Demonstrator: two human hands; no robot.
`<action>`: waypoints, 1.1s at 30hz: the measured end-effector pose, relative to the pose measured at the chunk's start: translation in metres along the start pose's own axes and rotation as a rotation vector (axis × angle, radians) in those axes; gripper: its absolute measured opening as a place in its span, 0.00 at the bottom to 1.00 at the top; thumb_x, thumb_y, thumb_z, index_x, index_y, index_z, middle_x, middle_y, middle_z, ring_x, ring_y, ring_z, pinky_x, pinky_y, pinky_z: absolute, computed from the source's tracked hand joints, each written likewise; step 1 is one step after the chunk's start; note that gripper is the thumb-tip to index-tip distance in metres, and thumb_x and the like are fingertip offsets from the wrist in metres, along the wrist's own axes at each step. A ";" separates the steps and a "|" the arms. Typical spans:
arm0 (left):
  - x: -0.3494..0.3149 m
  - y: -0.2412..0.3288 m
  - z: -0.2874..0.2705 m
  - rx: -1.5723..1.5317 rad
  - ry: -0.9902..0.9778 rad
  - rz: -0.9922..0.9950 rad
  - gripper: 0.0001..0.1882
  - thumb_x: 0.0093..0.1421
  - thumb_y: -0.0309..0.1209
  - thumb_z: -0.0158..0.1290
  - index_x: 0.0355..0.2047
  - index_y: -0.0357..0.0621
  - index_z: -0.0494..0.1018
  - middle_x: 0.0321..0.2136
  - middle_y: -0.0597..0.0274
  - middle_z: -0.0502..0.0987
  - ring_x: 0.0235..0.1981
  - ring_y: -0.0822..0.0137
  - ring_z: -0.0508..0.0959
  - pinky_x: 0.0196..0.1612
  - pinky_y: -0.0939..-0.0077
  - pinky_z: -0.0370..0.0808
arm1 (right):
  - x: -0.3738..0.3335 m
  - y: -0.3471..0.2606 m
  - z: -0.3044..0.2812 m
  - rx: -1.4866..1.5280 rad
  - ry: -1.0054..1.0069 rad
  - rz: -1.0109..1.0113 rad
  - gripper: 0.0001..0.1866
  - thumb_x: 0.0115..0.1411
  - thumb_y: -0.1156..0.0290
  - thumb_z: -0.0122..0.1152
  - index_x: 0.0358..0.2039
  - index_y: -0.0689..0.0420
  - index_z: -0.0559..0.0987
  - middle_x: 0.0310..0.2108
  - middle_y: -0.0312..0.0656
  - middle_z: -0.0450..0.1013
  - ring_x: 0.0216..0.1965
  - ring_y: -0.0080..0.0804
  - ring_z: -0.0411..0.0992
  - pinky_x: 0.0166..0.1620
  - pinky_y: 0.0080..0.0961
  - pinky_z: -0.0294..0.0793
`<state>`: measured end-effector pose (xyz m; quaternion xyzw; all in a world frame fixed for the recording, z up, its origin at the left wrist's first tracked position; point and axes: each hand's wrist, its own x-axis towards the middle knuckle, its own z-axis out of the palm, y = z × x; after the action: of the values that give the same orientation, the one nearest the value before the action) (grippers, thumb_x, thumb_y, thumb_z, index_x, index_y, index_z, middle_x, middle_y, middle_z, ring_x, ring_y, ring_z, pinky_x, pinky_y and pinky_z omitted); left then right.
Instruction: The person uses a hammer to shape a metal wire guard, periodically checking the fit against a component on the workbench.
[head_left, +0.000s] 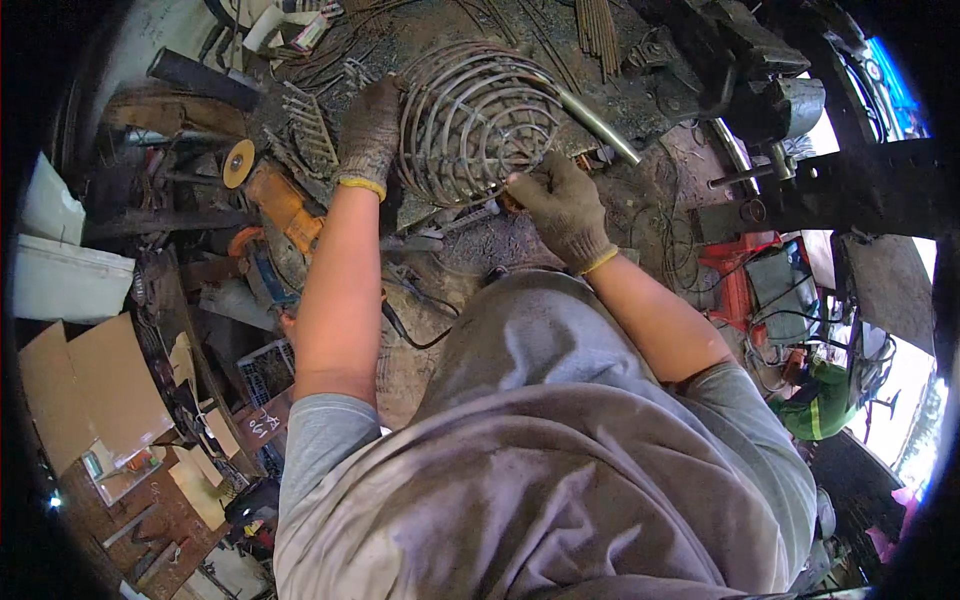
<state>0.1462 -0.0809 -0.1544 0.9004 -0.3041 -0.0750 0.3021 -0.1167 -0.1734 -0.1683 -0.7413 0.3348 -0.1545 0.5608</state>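
A round basket of bent metal rods [480, 120], built of rings joined by crosswise rods, is held up over the cluttered work surface. My left hand [370, 128], in a dark knit glove with a yellow cuff, is closed on its left rim. Gloved the same way, my right hand [568, 210] pinches the lower right edge between thumb and fingers. Beside the basket's right side a straight metal tube [602, 130] slants down to the right; whether it is joined to the basket I cannot tell. Short ribbed rods [308, 130] lie left of my left hand.
An orange angle grinder [285, 205] with a yellow disc [238, 163] lies by my left forearm, near a blue power tool [268, 268]. Rods [597, 38] lie at the far side. Heavy dark metalwork [785, 108], loose cable [672, 235] and a red plastic stool [735, 280] are at right.
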 end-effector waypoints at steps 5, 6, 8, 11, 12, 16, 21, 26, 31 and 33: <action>0.002 -0.015 0.000 0.054 0.011 0.127 0.29 0.67 0.48 0.32 0.46 0.36 0.75 0.48 0.38 0.74 0.51 0.41 0.72 0.55 0.52 0.67 | 0.003 -0.013 0.000 -0.148 0.055 0.057 0.27 0.51 0.50 0.64 0.39 0.63 0.77 0.34 0.57 0.77 0.40 0.52 0.76 0.43 0.41 0.73; 0.000 -0.010 0.000 0.029 0.026 0.191 0.30 0.67 0.49 0.32 0.46 0.37 0.75 0.48 0.38 0.74 0.52 0.41 0.72 0.55 0.53 0.67 | 0.006 -0.002 0.002 -0.085 0.046 0.053 0.28 0.51 0.49 0.64 0.39 0.63 0.77 0.34 0.57 0.77 0.40 0.52 0.76 0.44 0.41 0.73; -0.002 -0.008 0.001 -0.056 0.018 0.097 0.29 0.67 0.49 0.32 0.46 0.38 0.75 0.48 0.38 0.74 0.51 0.41 0.72 0.54 0.53 0.67 | 0.008 0.008 0.002 -0.020 0.032 0.046 0.29 0.51 0.48 0.64 0.40 0.63 0.77 0.34 0.57 0.77 0.40 0.53 0.76 0.44 0.42 0.73; 0.002 -0.017 0.001 -0.086 0.018 0.009 0.29 0.67 0.49 0.32 0.46 0.38 0.75 0.47 0.37 0.74 0.50 0.41 0.73 0.54 0.54 0.68 | 0.007 0.010 -0.003 0.087 -0.103 -0.006 0.31 0.50 0.47 0.66 0.41 0.63 0.77 0.36 0.55 0.77 0.42 0.53 0.76 0.46 0.40 0.73; 0.003 -0.021 0.001 -0.033 0.023 0.017 0.30 0.67 0.49 0.32 0.46 0.38 0.75 0.47 0.37 0.74 0.50 0.41 0.73 0.54 0.55 0.68 | 0.005 0.008 -0.005 -0.039 -0.109 -0.032 0.30 0.50 0.47 0.67 0.41 0.62 0.78 0.38 0.54 0.77 0.42 0.51 0.76 0.46 0.39 0.73; -0.001 -0.009 -0.001 -0.164 -0.011 0.017 0.31 0.67 0.50 0.32 0.47 0.37 0.75 0.48 0.38 0.74 0.51 0.42 0.73 0.55 0.55 0.67 | -0.001 0.023 -0.014 -0.234 -0.178 -0.078 0.24 0.52 0.51 0.67 0.38 0.59 0.79 0.40 0.51 0.77 0.44 0.49 0.75 0.47 0.37 0.74; 0.007 -0.021 0.002 -0.024 0.031 0.002 0.32 0.66 0.54 0.34 0.48 0.38 0.75 0.49 0.38 0.74 0.53 0.43 0.72 0.56 0.56 0.66 | -0.004 0.068 -0.029 -0.400 -0.353 -0.138 0.18 0.58 0.55 0.61 0.37 0.59 0.80 0.38 0.51 0.77 0.43 0.52 0.75 0.46 0.40 0.74; 0.002 -0.014 0.001 -0.084 0.050 0.012 0.33 0.66 0.53 0.34 0.49 0.37 0.74 0.50 0.39 0.74 0.54 0.43 0.71 0.57 0.58 0.65 | -0.044 0.192 -0.053 -0.645 -0.308 0.025 0.19 0.63 0.55 0.50 0.37 0.58 0.80 0.39 0.56 0.76 0.42 0.54 0.75 0.45 0.44 0.72; -0.004 0.007 0.000 -0.183 0.044 0.017 0.32 0.66 0.53 0.37 0.49 0.33 0.74 0.51 0.38 0.73 0.55 0.44 0.71 0.57 0.60 0.65 | -0.168 0.406 -0.113 -1.082 -0.676 0.394 0.16 0.57 0.61 0.53 0.40 0.55 0.82 0.44 0.51 0.77 0.48 0.50 0.75 0.48 0.40 0.75; -0.001 -0.007 0.001 -0.127 0.053 -0.089 0.32 0.66 0.52 0.39 0.50 0.32 0.73 0.51 0.38 0.73 0.54 0.44 0.72 0.57 0.61 0.66 | -0.224 0.425 -0.132 -1.058 -0.737 0.693 0.15 0.55 0.63 0.55 0.40 0.52 0.83 0.44 0.49 0.78 0.48 0.47 0.76 0.47 0.38 0.76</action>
<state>0.1484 -0.0760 -0.1591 0.8937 -0.2505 -0.0833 0.3628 -0.4969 -0.1825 -0.4903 -0.7684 0.3696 0.4737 0.2204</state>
